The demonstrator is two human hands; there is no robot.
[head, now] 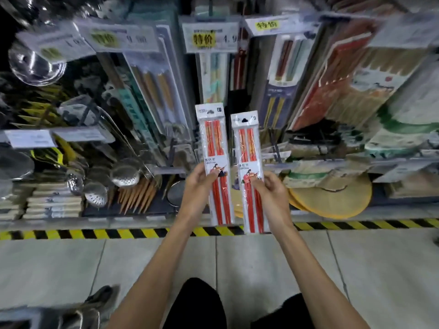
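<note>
I hold two matching clear packs of red chopsticks upright, side by side, in front of a shop shelf. My left hand (198, 186) grips the left pack (213, 143) near its middle, thumb on the front. The right pack (248, 143) sits a little lower, and my right hand (273, 193) grips it the same way. Each pack has a white header card with a hang hole and a printed figure on its label. The two packs are close together, and whether they touch I cannot tell.
Hanging chopstick packs (152, 91) and yellow price tags (209, 39) fill the rack behind. Metal skimmers (123, 176) and wooden utensils lie lower left, straw fans (332, 198) lower right. A yellow-black striped strip (95, 233) edges the tiled floor (261, 269). A grey shoe (95, 305) shows bottom left.
</note>
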